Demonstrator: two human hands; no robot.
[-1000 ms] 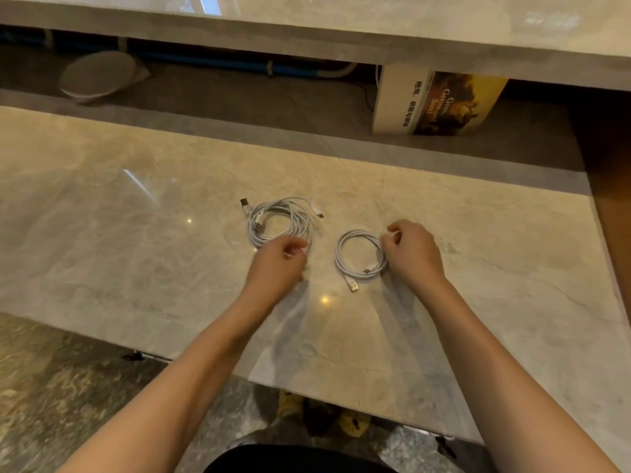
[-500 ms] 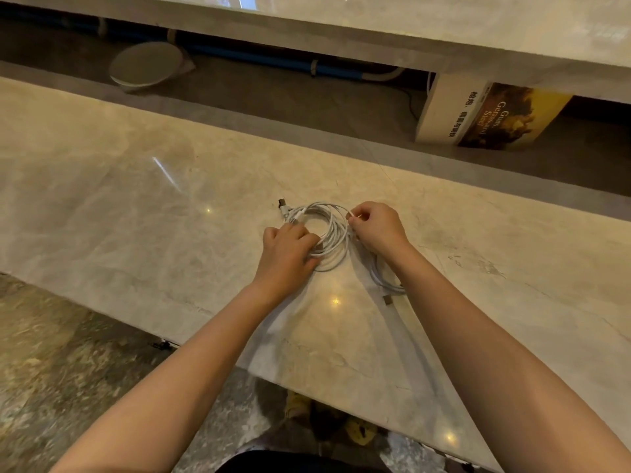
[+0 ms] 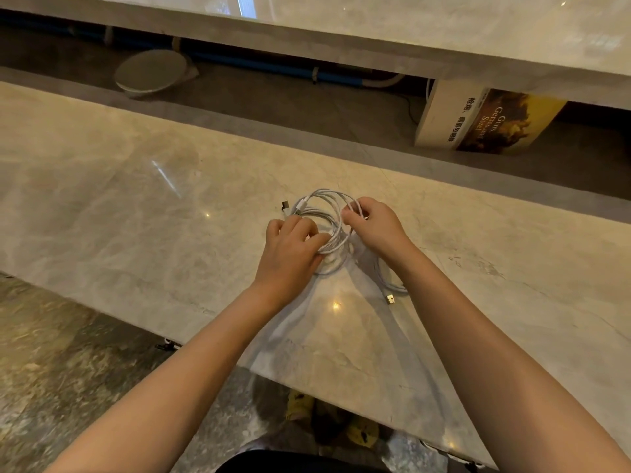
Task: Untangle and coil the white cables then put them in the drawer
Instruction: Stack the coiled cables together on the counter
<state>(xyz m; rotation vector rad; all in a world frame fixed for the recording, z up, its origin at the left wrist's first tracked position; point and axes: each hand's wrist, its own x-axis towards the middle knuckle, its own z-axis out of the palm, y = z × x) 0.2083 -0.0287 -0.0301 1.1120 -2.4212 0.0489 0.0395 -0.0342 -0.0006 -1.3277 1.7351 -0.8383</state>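
Gathering the coiled white charging cables [image 3: 324,220] into one bundle on the glossy beige marble desk [image 3: 136,199] looks like the step in hand; the drawer is not in view.

Position: coils lie flat on the desk, well in front of the upright book with the dark-and-yellow cover [image 3: 491,121] that stands on the lower ledge behind the desk. A second loop trails from the coils toward the desk's near edge, under the right forearm, ending in a gold-coloured USB plug [image 3: 390,298]. A dark plug [image 3: 285,205] sticks out on the coils' left side.

Left hand [image 3: 290,254]: palm down, fingers curled over the near-left arc of the coils, grip closed on the strands. Forearm runs diagonally up from the lower left.

Right hand [image 3: 375,227]: thumb and forefinger pinch the right arc of the coils, wrist slightly raised, knuckles toward the camera. Grip closed on the cable.

Notes on doing it well (judgement):
- Keep both grips on opposite arcs so the loops stay stacked and do not spring apart.
- Draw the trailing loop and gold-coloured USB plug into the bundle before lifting; a dangling end would snag.
- Tuck the dark plug inward.
- Lift level, without twisting the strands.
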